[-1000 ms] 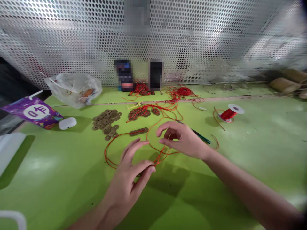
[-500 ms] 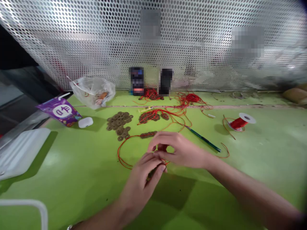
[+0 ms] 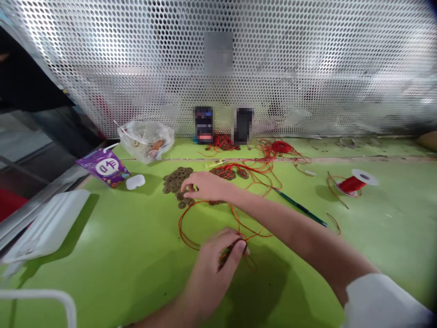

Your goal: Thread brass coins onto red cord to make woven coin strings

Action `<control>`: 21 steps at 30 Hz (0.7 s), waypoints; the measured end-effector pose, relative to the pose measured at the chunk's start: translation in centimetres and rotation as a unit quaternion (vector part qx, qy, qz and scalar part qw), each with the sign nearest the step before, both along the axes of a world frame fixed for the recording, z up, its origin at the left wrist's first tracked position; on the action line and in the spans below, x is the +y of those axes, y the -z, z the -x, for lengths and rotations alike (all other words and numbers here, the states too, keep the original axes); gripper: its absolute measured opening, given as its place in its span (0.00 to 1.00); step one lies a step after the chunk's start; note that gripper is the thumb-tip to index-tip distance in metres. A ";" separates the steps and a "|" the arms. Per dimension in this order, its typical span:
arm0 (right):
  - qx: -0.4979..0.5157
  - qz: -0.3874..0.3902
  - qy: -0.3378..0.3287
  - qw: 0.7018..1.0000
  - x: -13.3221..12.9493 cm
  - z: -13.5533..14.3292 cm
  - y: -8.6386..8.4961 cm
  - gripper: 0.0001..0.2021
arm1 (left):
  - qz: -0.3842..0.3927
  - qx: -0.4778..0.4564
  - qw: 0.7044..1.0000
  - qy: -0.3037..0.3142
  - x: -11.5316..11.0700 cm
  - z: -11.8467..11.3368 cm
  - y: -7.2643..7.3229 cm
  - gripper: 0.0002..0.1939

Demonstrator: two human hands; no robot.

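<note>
My left hand (image 3: 216, 269) is closed around brown, holed coins bound with red cord, mostly hidden in its grip. From its fingertips, loose red cord (image 3: 239, 218) runs out over the green table. My right hand (image 3: 205, 187) is stretched forward over the right side of a pile of brown round coins (image 3: 175, 180). Its thumb and forefinger are bent, with a small gap between their tips, right at the coins. No coin shows plainly between them. A short row of coins (image 3: 215, 202) on the red cord lies partly hidden beneath the right forearm.
Behind are strung coins (image 3: 227, 172), tangled red cord (image 3: 282, 146) and two propped phones (image 3: 204, 125). Dark green tweezers (image 3: 302, 207) and a red cord spool (image 3: 353, 183) lie to the right. Leftward are a purple snack bag (image 3: 105, 167), white case (image 3: 135, 182) and plastic bag (image 3: 146, 141).
My right hand has left my left hand and moved forward and left to the coin pile. The left hand keeps its hold on the corded coins. The view has shifted slightly.
</note>
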State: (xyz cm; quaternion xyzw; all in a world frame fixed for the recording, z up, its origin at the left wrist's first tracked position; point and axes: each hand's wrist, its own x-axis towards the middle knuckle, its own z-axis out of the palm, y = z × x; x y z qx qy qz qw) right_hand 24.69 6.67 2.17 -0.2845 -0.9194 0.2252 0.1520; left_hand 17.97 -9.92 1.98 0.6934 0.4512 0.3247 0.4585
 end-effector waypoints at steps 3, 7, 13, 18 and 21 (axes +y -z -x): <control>-0.020 -0.007 0.022 1.000 0.7 2.0 0.2 0.06 | -0.009 0.005 1.000 0.001 0.0 0.0 0.1 0.15; -0.031 0.010 0.037 0.999 0.7 3.2 0.3 0.07 | -0.020 0.011 1.000 0.002 0.1 0.0 0.4 0.16; 0.012 0.071 0.057 0.996 0.9 3.4 0.6 0.05 | -0.031 0.024 0.999 0.013 0.2 0.0 0.4 0.16; 0.098 0.151 0.067 0.981 0.6 0.4 0.6 0.06 | -0.017 0.010 1.000 0.019 0.1 0.2 -0.1 0.16; 0.207 0.264 0.094 0.937 -0.9 -3.4 0.6 0.10 | -0.017 0.009 0.999 0.035 0.0 0.3 -0.2 0.15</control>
